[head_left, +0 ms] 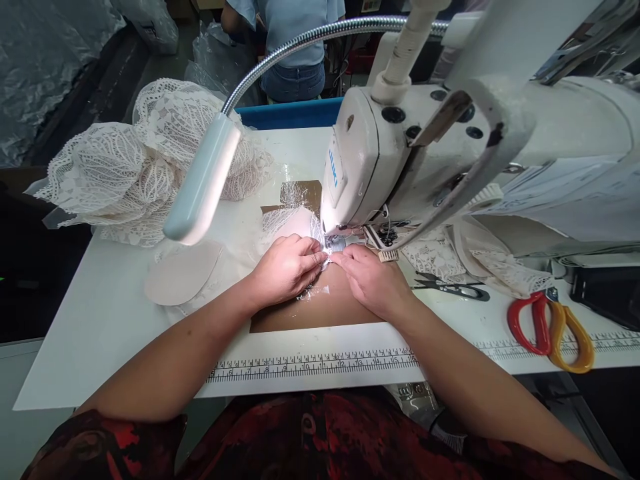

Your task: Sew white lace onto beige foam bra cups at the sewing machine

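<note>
A white lace piece (276, 225) with a smooth pale panel lies under the head of the white sewing machine (356, 160). Close to the needle area, my left hand (287, 272) is closed, its thumb and fingers pinched on the lace edge. My right hand (375, 279) meets it from the other side, fingers closed on the same lace right by the presser foot. Glare and my fingertips hide the exact stitching spot. Beneath both hands is a brown board (345, 303) taped to the table.
A lamp (203, 180) on a bendy arm hangs left of the machine. Heaped lace (105, 167) and a pale oval pad (183, 273) lie left. Black thread snips (457, 290) and red-and-yellow-handled scissors (543, 327) lie right. A ruler tape (310, 367) runs along the front edge. A person (295, 40) sits beyond.
</note>
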Tool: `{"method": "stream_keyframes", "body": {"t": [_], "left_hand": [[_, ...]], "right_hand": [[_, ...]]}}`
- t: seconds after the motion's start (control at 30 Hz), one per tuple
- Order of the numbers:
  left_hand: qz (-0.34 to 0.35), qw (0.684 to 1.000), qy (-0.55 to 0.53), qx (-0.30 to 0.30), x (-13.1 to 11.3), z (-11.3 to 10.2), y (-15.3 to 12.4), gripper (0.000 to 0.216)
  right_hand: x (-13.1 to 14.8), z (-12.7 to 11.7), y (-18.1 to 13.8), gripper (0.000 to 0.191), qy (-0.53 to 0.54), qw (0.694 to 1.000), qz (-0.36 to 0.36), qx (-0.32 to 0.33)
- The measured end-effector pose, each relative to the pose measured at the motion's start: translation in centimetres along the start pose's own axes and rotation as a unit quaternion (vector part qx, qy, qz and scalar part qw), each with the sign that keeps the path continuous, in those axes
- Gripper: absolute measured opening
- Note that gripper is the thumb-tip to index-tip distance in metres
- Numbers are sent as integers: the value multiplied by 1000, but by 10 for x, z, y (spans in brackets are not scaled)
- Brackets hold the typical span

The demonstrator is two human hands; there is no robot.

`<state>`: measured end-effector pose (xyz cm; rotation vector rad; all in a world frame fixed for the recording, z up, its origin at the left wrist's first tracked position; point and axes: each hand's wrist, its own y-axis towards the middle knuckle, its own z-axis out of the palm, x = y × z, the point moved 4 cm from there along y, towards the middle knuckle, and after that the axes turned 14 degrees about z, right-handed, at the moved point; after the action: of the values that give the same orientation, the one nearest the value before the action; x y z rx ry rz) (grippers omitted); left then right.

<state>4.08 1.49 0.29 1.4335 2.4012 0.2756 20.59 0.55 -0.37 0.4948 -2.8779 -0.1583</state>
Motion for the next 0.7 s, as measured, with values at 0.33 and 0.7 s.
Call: {"method": "stream_keyframes", "body": {"t": [0.33, 0.7], "left_hand": [[7, 1000, 1, 2, 0, 0, -1, 31], [4, 1000, -8, 2, -1, -1, 0, 31]], "right_hand": [[1, 0, 0, 39, 29, 999, 32, -18], [4, 1, 1, 36, -14, 1000, 8, -11]]}}
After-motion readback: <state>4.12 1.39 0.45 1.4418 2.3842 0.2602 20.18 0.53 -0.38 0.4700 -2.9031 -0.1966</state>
